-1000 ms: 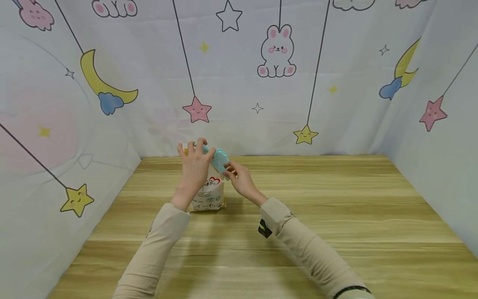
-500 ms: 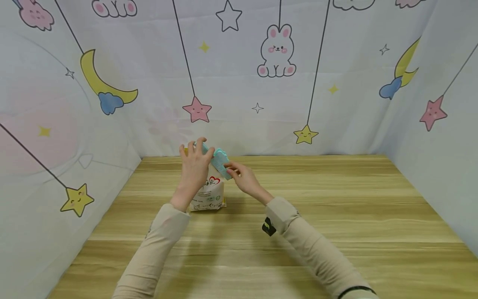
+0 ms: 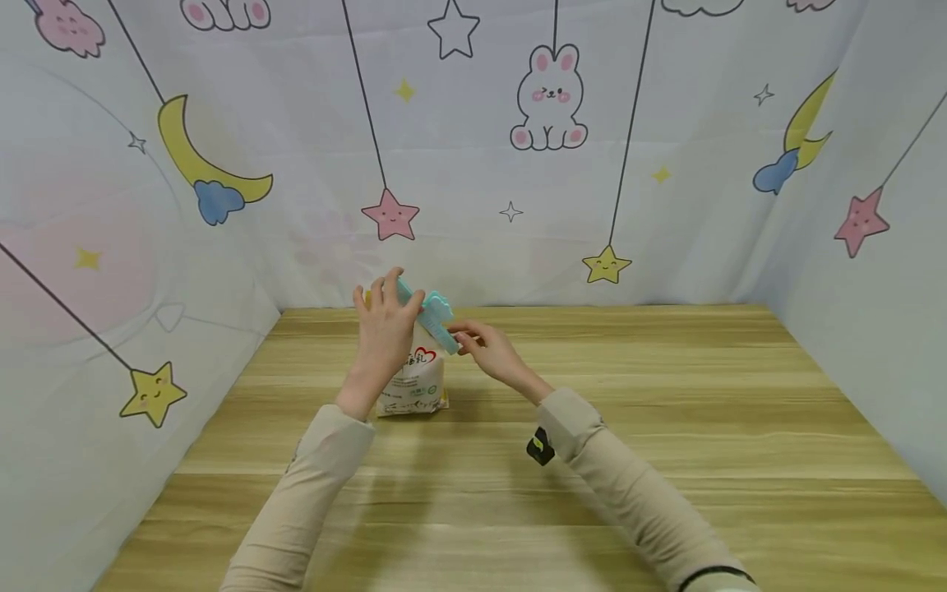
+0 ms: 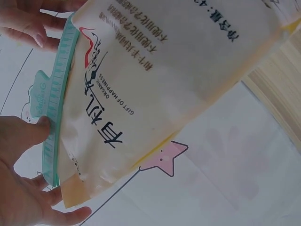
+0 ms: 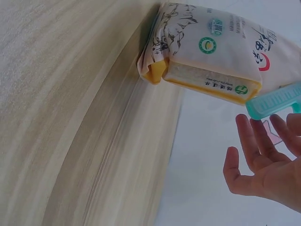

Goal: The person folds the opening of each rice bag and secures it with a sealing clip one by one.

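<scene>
A pale printed bag (image 3: pixel 410 386) with yellow edges stands on the table, its upper part leaning toward my left hand. Across its top lies a long teal bag clip (image 4: pixel 61 94) with a scalloped tab. My left hand (image 3: pixel 385 321) pinches this clip, thumb on the near side and fingers behind; some fingertips are hidden by the bag in the left wrist view. At the clip's lower right end is my right hand (image 3: pixel 488 349), its fingertips touching or very close to it. In the right wrist view the fingers (image 5: pixel 247 136) of that hand are fairly straight and spread.
The wood-grain table (image 3: pixel 666 411) runs back to a white curtain (image 3: pixel 473 164) printed with stars, moons and a rabbit. Similar cloth hangs at both sides. A black device (image 3: pixel 541 446) hangs under the right sleeve.
My right hand has slid a little to the right toward the clip's end, its grip loosening. The left hand stays at the clip, and the bag has barely moved.
</scene>
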`<state>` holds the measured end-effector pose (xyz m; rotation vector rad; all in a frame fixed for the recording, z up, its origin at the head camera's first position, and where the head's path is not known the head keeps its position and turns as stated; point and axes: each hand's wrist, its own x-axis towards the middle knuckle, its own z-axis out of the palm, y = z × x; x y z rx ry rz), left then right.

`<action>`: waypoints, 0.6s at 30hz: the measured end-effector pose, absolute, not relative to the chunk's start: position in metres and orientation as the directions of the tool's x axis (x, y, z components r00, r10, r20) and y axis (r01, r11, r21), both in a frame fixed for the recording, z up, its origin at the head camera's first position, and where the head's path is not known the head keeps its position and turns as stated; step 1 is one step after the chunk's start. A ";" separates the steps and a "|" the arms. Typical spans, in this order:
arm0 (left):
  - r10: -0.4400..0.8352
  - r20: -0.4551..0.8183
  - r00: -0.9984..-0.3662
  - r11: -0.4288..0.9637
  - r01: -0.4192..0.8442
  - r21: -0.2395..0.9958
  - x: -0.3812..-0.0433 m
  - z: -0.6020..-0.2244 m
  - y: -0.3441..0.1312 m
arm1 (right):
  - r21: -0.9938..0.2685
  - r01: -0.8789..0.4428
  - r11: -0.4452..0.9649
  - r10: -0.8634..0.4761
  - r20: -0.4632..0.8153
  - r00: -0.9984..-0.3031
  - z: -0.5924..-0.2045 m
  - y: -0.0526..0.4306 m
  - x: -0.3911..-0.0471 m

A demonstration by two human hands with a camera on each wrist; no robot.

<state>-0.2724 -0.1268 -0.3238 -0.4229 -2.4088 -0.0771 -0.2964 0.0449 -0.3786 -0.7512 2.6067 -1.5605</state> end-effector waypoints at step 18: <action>0.263 0.677 -0.687 0.937 0.348 -0.010 -0.264 -0.327 -0.128 | -0.955 -0.163 0.246 -0.484 0.024 -0.875 -0.373 0.063 -0.285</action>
